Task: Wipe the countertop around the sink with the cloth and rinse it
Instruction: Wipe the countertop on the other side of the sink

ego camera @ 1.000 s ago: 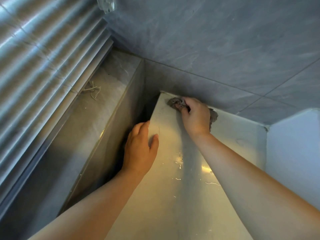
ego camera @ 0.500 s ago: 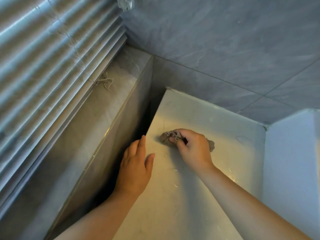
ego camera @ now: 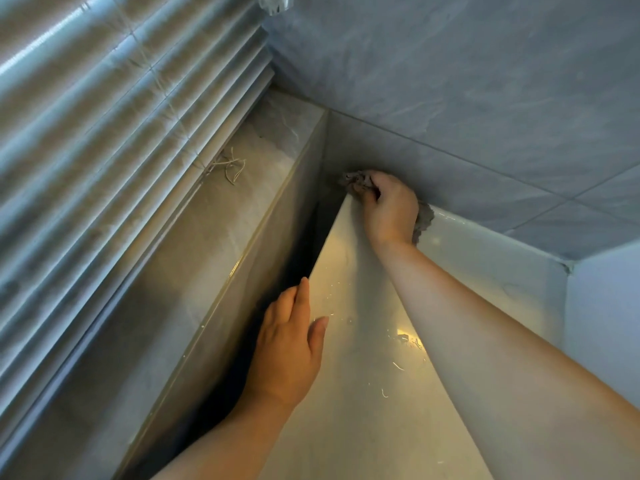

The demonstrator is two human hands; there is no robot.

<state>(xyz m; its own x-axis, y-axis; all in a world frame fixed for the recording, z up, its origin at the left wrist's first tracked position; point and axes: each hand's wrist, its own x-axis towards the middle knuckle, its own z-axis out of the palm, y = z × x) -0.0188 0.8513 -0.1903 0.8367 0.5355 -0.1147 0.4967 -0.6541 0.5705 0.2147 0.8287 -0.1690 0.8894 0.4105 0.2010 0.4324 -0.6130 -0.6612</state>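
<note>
A right hand [ego camera: 389,209] grips a crumpled grey cloth [ego camera: 423,220] in curled fingers, pressing it into the far left corner of a pale glossy counter [ego camera: 349,403]. The cloth's long axis runs from 10 to 4 o'clock along the counter's back edge, against a grey tiled wall [ego camera: 467,81]. The left hand [ego camera: 287,351], at 7 o'clock from the right, lies flat with fingers straight on the counter's left edge, beside a dark gap. At 9 o'clock a stone ledge [ego camera: 207,244] sits under window blinds [ego camera: 104,116]. Open counter lies between the hands
</note>
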